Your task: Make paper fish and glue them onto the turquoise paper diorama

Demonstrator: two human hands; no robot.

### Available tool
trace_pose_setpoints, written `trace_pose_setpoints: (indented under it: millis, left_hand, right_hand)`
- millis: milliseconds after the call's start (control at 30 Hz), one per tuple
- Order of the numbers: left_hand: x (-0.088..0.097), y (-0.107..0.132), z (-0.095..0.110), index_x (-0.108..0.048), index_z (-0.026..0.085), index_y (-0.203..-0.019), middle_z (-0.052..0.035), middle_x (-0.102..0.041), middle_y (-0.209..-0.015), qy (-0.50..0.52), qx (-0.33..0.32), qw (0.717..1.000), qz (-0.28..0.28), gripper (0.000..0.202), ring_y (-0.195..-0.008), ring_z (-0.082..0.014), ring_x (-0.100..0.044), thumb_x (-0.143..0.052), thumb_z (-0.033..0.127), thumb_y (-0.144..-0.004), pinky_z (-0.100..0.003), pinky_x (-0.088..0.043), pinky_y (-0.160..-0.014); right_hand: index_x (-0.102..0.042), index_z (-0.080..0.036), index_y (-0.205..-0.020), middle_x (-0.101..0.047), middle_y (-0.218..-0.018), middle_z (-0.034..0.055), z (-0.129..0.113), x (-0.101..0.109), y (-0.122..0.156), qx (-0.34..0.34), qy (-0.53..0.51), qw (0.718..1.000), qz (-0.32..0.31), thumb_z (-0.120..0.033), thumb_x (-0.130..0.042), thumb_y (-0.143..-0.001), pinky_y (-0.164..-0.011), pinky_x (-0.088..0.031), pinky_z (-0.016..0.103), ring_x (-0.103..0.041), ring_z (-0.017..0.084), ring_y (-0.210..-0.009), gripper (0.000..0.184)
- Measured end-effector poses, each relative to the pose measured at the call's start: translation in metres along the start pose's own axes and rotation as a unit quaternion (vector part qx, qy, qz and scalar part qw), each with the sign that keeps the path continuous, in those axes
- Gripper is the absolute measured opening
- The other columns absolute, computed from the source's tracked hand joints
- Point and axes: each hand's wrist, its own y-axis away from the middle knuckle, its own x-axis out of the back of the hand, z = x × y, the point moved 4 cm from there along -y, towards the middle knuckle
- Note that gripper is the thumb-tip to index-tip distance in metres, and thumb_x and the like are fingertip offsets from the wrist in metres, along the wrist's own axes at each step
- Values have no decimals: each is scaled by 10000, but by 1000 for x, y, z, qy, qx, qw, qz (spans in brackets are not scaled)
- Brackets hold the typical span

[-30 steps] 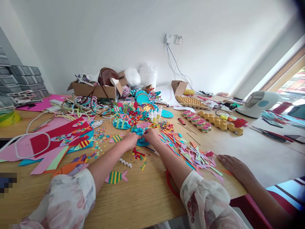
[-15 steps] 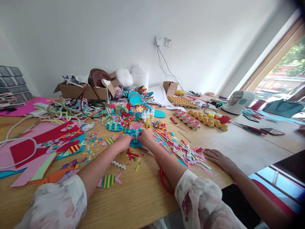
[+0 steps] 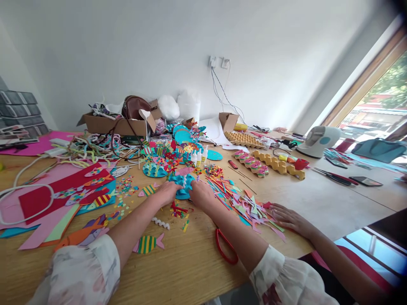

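Observation:
A blue wavy paper piece on a round blue base lies in front of me, with a white wavy strip running across its ridges. At its left edge my left hand is closed, fingertips gripping the blue piece. My right hand is at the right edge, fingers pinched together with a small white wavy bit at the tips, partly hidden. Another white wavy strip rests on the table near my left forearm. A green-and-yellow striped paper fish lies nearer to me.
Red-handled scissors lie partly under my right forearm. Another person's hand rests flat beside paper scraps. White glue bottles stand behind the blue piece. Egg-carton strips are at the right, coloured sheets at the left.
My hands have moved slightly apart, my right hand shifting right and down. The white wavy strip on the blue piece now shows between them. More of the scissors is visible.

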Motion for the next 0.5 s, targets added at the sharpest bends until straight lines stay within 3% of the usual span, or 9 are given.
trace_pose_setpoints:
  millis: [267, 367, 500]
  left_hand:
    - [-6, -4, -4, -536, 334, -1206, -71, -613, -1090, -4, -4, 1000, 2, 497, -1022, -260, -535, -429, 104, -780, -331, -429, -816]
    - [-6, -4, -3, -544, 322, -1200, -66, -609, -1094, -4, -1, 1000, 2, 463, -1022, -254, -533, -427, 130, -796, -321, -430, -820]
    - [-5, -3, -2, -528, 329, -1218, -67, -612, -1083, -4, -2, 1000, 4, 484, -1021, -247, -539, -425, 112, -798, -319, -430, -831]
  right_hand:
    - [-631, -192, -986, -691, -861, 88, -9, 15, 42, 55, -38, 998, 6, -220, -450, -811, -644, -410, 262, -629, 204, -823, 254]
    - [-648, -198, -923, -677, -747, 37, -7, 13, 52, 93, -137, 986, -22, -216, -456, -805, -579, -387, 230, -605, 150, -687, 227]
    - [-632, -179, -885, -652, -744, 22, 16, 16, 48, 130, -340, 931, -25, -314, -497, -789, -594, -427, 235, -574, 137, -665, 214]
